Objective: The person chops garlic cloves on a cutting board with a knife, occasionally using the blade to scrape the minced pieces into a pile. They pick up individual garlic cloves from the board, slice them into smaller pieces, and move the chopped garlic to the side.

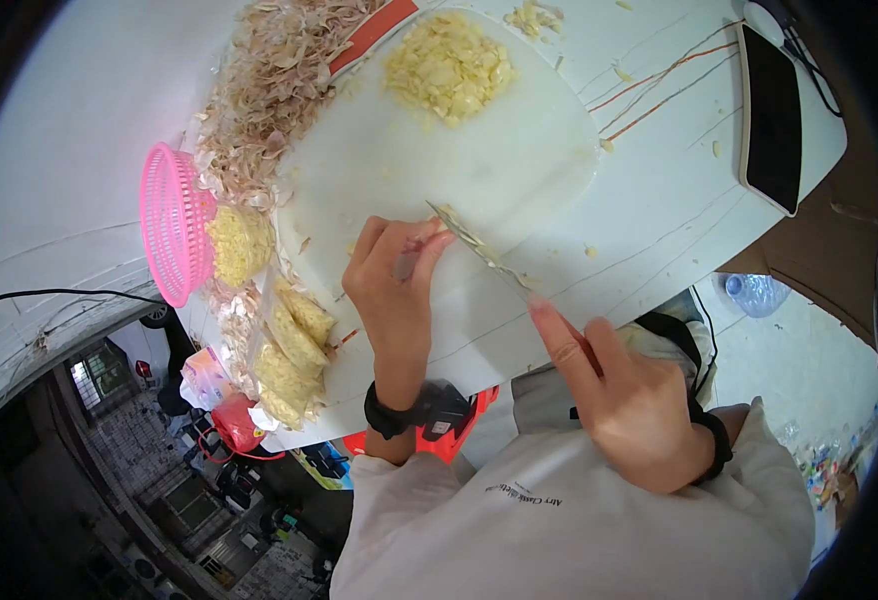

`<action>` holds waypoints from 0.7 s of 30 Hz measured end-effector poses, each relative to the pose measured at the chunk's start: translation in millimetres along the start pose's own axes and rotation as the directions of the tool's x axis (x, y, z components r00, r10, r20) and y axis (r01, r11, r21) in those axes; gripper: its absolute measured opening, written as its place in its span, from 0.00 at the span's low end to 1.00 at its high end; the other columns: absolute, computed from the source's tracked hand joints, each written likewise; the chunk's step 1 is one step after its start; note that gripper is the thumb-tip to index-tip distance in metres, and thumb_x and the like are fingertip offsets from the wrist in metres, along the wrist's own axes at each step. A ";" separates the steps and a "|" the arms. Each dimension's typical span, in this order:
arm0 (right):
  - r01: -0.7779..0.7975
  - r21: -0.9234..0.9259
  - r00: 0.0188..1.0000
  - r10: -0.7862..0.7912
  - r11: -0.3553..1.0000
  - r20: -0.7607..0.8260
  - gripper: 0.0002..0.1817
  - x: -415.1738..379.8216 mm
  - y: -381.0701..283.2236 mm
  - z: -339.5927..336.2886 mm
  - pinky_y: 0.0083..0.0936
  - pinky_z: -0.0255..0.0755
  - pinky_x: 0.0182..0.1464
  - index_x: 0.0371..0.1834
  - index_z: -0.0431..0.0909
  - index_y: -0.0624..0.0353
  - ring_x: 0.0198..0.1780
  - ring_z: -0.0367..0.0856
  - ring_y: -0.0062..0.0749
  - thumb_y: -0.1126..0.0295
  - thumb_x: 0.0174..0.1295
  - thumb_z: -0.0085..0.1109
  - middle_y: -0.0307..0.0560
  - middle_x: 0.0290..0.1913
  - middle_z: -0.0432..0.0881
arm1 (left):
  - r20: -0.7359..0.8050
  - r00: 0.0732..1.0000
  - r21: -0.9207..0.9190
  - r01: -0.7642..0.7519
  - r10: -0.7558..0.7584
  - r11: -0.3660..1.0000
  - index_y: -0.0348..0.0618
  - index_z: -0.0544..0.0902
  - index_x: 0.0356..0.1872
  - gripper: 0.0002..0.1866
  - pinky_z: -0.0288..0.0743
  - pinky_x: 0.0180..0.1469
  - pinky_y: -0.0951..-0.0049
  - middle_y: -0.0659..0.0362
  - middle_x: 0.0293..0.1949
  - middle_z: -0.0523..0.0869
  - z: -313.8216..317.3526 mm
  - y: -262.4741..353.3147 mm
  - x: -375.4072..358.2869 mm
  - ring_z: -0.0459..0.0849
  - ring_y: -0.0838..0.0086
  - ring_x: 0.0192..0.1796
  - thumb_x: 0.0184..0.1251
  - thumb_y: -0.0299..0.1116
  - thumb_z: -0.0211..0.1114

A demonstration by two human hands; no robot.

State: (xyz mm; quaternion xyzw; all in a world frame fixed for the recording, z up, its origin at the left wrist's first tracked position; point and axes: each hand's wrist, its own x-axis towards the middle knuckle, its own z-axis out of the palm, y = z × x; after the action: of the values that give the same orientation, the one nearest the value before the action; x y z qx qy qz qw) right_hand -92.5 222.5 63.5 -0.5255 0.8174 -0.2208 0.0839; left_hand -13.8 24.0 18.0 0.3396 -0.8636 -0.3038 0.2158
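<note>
My right hand (634,405) is closed around the handle of a knife (479,245), whose blade slants up and left over the near edge of a white cutting board (359,170). The blade tip meets the fingertips of my left hand (394,275). Those fingers pinch a small pale piece that looks like a garlic clove (443,224), partly hidden by the blade and fingers. On the far part of the board lies a pile of sliced garlic (449,65).
A large heap of garlic skins (274,95) borders the board's left side. Left of it stand a pink basket (174,225), chopped garlic (239,245) and filled clear bags (294,350). A dark-screened tablet (769,120) lies at the table's right edge. Garlic bits are scattered about.
</note>
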 end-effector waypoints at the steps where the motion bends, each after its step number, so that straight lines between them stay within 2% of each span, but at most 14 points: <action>1: -0.031 0.037 1.000 0.030 0.999 0.009 0.37 1.2 -2.5 2.4 0.26 0.64 0.18 0.67 0.77 0.55 0.17 0.64 0.25 0.82 0.47 0.59 0.41 0.30 0.64 | 0.001 1.000 -0.001 0.000 0.000 1.000 0.34 0.86 0.33 0.08 0.72 0.36 0.75 0.58 0.28 0.81 -0.5 -1.0 0.1 0.78 0.74 0.30 0.51 0.19 0.75; 3: -0.025 0.012 1.000 0.025 1.000 0.000 0.37 8.2 -2.6 10.5 0.25 0.65 0.18 0.68 0.76 0.55 0.17 0.65 0.25 0.82 0.47 0.59 0.41 0.30 0.64 | 0.031 0.999 0.024 -0.036 0.036 0.999 0.37 0.86 0.35 0.08 0.77 0.36 0.72 0.58 0.30 0.81 -1.8 -4.5 0.0 0.84 0.70 0.31 0.55 0.23 0.76; 8: -0.005 -0.057 1.000 0.005 0.998 -0.006 0.38 23.1 2.1 42.2 0.23 0.67 0.19 0.70 0.73 0.54 0.18 0.67 0.23 0.80 0.49 0.59 0.40 0.31 0.65 | 0.027 0.998 0.008 -0.055 0.055 0.998 0.37 0.87 0.35 0.08 0.76 0.36 0.73 0.58 0.29 0.81 -0.9 -5.9 0.1 0.83 0.70 0.31 0.55 0.24 0.76; 10: 0.018 -0.114 0.995 -0.028 0.993 -0.094 0.38 21.4 3.8 50.0 0.21 0.68 0.19 0.70 0.73 0.54 0.19 0.68 0.22 0.79 0.49 0.60 0.39 0.31 0.65 | 0.026 0.998 0.005 -0.051 0.051 0.999 0.37 0.87 0.35 0.08 0.76 0.36 0.73 0.58 0.29 0.81 -0.9 -5.8 0.1 0.83 0.70 0.31 0.55 0.24 0.76; 13: 0.079 -0.103 0.986 -0.093 0.992 -0.136 0.34 20.8 17.4 51.8 0.19 0.67 0.17 0.68 0.75 0.56 0.18 0.72 0.19 0.74 0.51 0.60 0.36 0.31 0.69 | 0.013 0.999 -0.026 -0.033 0.033 0.999 0.36 0.87 0.35 0.07 0.75 0.35 0.73 0.58 0.28 0.81 0.3 -5.1 0.1 0.82 0.71 0.31 0.55 0.24 0.76; 20: 0.102 -0.089 0.986 -0.113 0.991 -0.121 0.37 -2.0 33.7 43.8 0.20 0.68 0.18 0.69 0.74 0.54 0.20 0.73 0.19 0.75 0.48 0.61 0.37 0.32 0.72 | -0.002 1.000 -0.071 0.017 -0.018 0.997 0.34 0.87 0.33 0.07 0.74 0.36 0.74 0.57 0.28 0.80 1.4 -4.2 -1.6 0.79 0.72 0.30 0.55 0.23 0.75; 21: 0.072 -0.016 0.995 -0.073 0.997 -0.067 0.35 -1.5 36.1 38.6 0.24 0.70 0.20 0.69 0.74 0.54 0.20 0.75 0.25 0.76 0.51 0.60 0.39 0.32 0.74 | -0.004 1.000 -0.087 0.016 -0.017 0.996 0.34 0.87 0.33 0.06 0.73 0.36 0.74 0.57 0.28 0.80 1.3 -4.8 -1.5 0.79 0.72 0.31 0.55 0.23 0.75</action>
State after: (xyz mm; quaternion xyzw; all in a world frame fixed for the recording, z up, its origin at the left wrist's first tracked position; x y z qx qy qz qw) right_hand -107.3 225.9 12.8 -0.5477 0.8015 -0.2358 0.0444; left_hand -11.3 22.8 13.6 0.3377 -0.8462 -0.3422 0.2300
